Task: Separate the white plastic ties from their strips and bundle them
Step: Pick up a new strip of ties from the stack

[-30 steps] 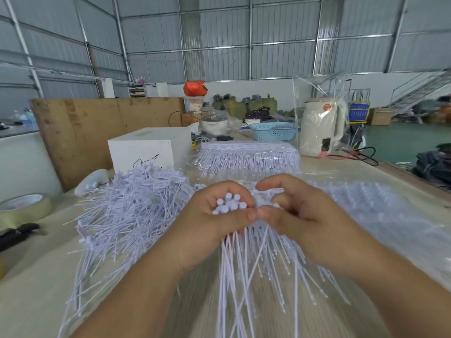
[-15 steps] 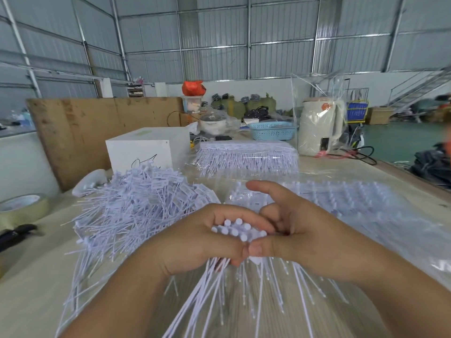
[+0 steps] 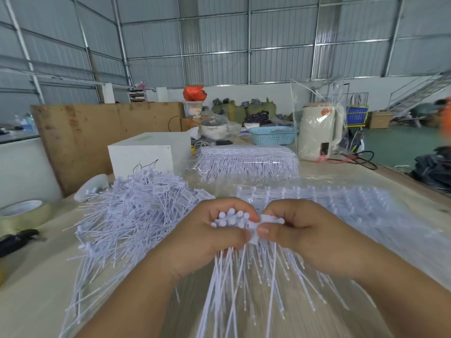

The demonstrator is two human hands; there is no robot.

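Half a second earlier the two hands were pressed together, the right thumb lying against the left fist; now they sit a little apart, and a short white strip (image 3: 264, 224) shows between them. The left hand (image 3: 210, 236) is clenched around a bundle of separated ties (image 3: 230, 217), whose round heads, about ten that can be counted, poke up above its curled fingers while the thin tails fan downward over the table (image 3: 36, 284). The right hand (image 3: 300, 232) pinches the strip between thumb and forefinger, just beside the bundle's heads, with more tails hanging beneath it. The camera's aim has hardly changed. To the left lies one large loose pile of ties (image 3: 136, 211), too many to count. Behind the hands a clear bag of unseparated strips (image 3: 341, 203) lies flat, and a second wrapped stack of strips (image 3: 246, 162) rests farther back. Also on the table are one white box (image 3: 148, 154), one roll of tape (image 3: 23, 213) at the left edge, one blue basket (image 3: 272, 135) and one cream kettle (image 3: 319, 132) inside a clear bag.
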